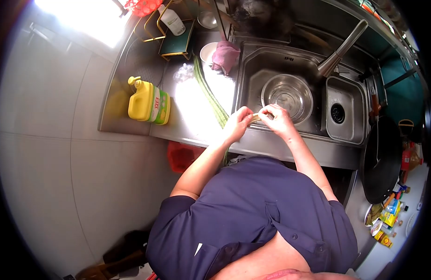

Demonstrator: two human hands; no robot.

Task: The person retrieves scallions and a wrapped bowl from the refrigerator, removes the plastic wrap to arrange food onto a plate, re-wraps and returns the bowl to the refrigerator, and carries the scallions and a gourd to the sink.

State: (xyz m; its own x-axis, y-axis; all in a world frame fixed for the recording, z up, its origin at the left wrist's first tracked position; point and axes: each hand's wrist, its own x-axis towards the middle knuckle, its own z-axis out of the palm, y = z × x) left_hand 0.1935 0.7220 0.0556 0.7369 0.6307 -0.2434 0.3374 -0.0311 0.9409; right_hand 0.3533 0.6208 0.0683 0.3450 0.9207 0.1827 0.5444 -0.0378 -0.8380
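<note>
My left hand (238, 125) and my right hand (278, 122) meet over the front rim of the sink (252, 74). Fingers of both are pinched on a short, thin, yellowish-brown strip (256, 117); its kind is not clear. Just left of my left hand, a bundle of long green beans (207, 91), or a similar long vegetable, stretches across the counter, its near end partly behind that hand. Beyond my right hand a round steel bowl (294, 85) sits in the large basin.
A yellow pump jug (141, 102) stands on the left counter. Behind are a purple cloth (225, 57), a white bowl (207, 52) and a green-topped rack (177, 45). The tap (339, 53) rises over the small basin (348, 88). A black wok (382, 161) is at right.
</note>
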